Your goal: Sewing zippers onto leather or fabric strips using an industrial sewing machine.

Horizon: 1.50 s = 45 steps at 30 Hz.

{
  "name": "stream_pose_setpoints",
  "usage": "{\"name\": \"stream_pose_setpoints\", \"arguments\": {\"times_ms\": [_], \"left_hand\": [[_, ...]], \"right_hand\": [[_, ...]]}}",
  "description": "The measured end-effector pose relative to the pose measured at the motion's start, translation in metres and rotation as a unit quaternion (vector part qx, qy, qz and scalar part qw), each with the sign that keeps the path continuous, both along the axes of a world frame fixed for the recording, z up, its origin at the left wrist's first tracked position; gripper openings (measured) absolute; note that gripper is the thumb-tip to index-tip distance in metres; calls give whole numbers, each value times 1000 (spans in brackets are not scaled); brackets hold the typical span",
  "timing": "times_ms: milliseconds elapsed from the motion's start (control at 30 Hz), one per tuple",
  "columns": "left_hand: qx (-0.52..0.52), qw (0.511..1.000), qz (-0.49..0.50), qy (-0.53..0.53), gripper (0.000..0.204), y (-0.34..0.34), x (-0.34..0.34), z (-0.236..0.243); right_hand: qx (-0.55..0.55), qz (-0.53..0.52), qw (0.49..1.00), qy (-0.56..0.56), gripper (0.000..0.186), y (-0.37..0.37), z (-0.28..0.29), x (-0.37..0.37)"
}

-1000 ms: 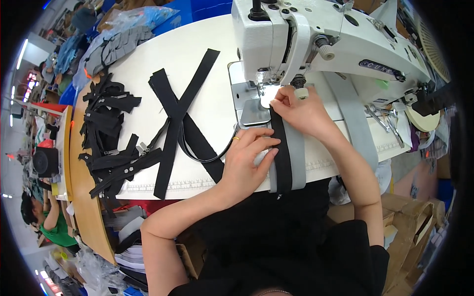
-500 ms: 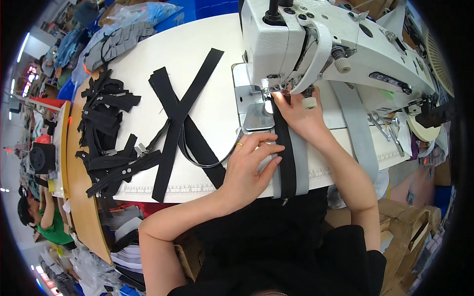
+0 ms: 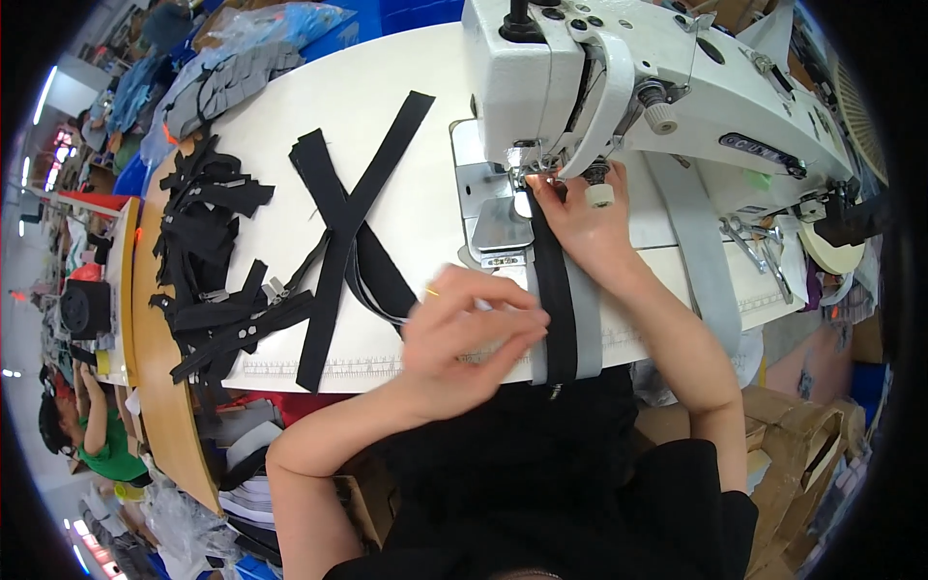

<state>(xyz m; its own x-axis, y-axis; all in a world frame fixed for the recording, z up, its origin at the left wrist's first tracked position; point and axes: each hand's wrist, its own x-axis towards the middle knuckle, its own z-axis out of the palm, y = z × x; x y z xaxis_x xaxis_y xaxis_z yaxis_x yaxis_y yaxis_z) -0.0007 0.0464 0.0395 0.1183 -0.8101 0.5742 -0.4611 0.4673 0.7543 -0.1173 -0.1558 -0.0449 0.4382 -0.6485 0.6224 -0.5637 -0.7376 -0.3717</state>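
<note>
A black zipper (image 3: 555,309) lies on a grey fabric strip (image 3: 587,333) and runs from the needle area to the table's front edge. A small metal piece shows at its near end. My right hand (image 3: 590,217) grips it close to the presser foot of the white sewing machine (image 3: 532,97), fingertips partly hidden by machine parts. My left hand (image 3: 469,333) is raised beside the zipper's left edge, blurred, its thumb and fingertips drawn together. Whatever they may hold cannot be made out.
Black strips (image 3: 353,213) cross on the white table (image 3: 406,68), left of the machine. A heap of black zippers (image 3: 208,227) lies farther left. A second grey strip (image 3: 701,251) and metal tools (image 3: 759,249) are at right. A person in green (image 3: 111,449) is at far left.
My left hand has lifted off the zipper and moved left and nearer to me, its fingers drawing together. The right hand stays at the presser foot. The view has shifted slightly.
</note>
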Motion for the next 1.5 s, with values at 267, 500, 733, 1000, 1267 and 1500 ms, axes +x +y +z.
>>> {"name": "stream_pose_setpoints", "arguments": {"times_ms": [267,500,733,1000,1267,1500], "left_hand": [[127,915,376,-74,22,8,128,-6],[106,922,366,-71,18,-1,126,-2],[224,920,322,-18,28,29,127,-4],[315,879,291,-207,45,28,136,-8],[399,864,259,-166,32,18,158,10],[245,882,86,393,19,11,54,23]], "right_hand": [[-77,11,964,254,32,65,82,-22],[93,258,951,142,26,136,72,-10],[438,193,877,-45,36,137,84,-29],[178,184,964,73,26,163,92,-31],[209,262,935,113,48,167,87,-33],[416,297,845,-157,71,164,77,-7]]}}
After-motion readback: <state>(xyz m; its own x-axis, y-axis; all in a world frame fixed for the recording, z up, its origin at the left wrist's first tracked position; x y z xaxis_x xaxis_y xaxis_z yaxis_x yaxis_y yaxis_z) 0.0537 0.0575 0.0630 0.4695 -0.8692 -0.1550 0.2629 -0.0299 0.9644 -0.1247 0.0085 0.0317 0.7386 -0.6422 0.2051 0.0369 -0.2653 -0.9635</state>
